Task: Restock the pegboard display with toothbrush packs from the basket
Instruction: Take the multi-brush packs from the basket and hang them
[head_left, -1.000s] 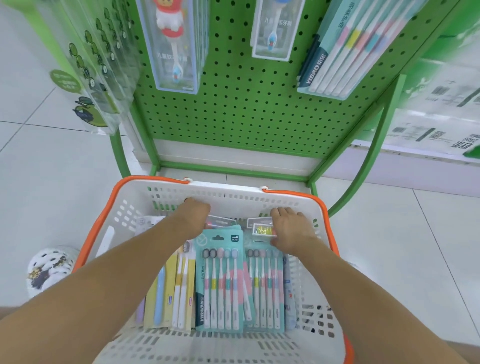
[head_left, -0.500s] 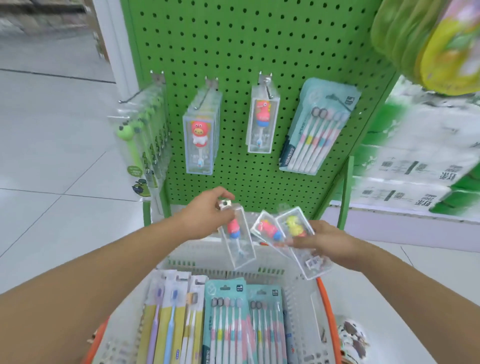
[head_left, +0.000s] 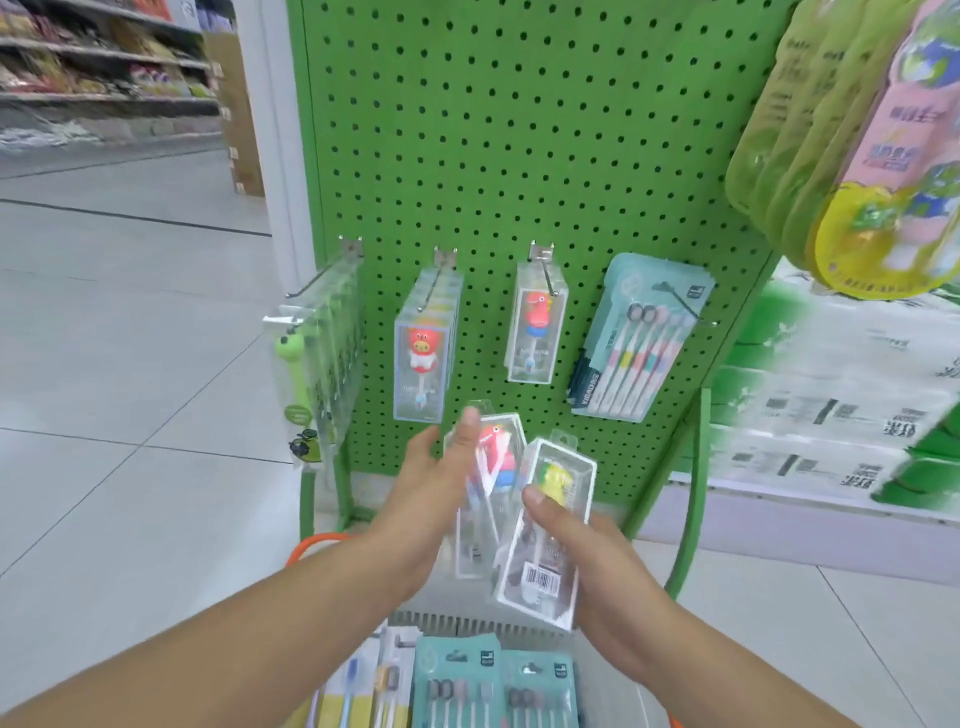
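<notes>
You've got your right hand (head_left: 587, 551) gripping the yellow pack (head_left: 550, 525) and your left hand (head_left: 436, 483) flat against the red pack (head_left: 493, 457), nothing hung yet, pegboard (head_left: 519, 156) hooks just beyond your fingers, more packs in the basket (head_left: 478, 621) below your wrists.

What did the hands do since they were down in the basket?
Both hands lifted clear plastic kids' toothbrush boxes out of the white basket toward the green pegboard. The left hand now brings its red-character box against the yellow-character box in the right hand. The hanging packs stayed put.
</notes>
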